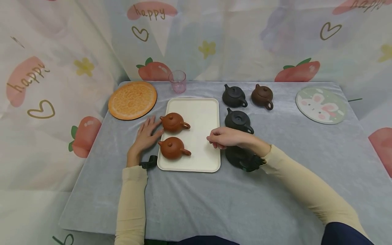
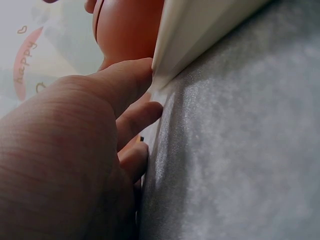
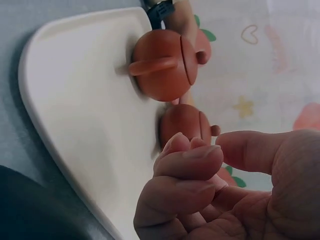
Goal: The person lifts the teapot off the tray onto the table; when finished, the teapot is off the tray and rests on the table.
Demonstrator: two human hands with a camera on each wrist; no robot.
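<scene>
Two reddish-brown clay teapots, a rear one (image 1: 173,122) and a front one (image 1: 172,148), stand on the left side of a cream tray (image 1: 202,160), handles pointing right. My left hand (image 1: 146,134) rests beside the tray's left edge with its fingers spread; the thumb touches the rim in the left wrist view. Over the tray's right edge hovers my right hand (image 1: 228,136), fingers curled and thumb tip close to the index finger, holding nothing. Under the right forearm a black teapot (image 1: 234,157) is partly hidden. Another black teapot (image 1: 238,119) stands just behind that hand.
Further back are a black teapot (image 1: 234,96) and a dark brown teapot (image 1: 262,96). A pink glass (image 1: 178,82) stands at the rear edge. An orange round mat (image 1: 132,100) lies at left, a rabbit-print round mat (image 1: 321,105) at right. Grey cloth (image 1: 190,204) covers the table.
</scene>
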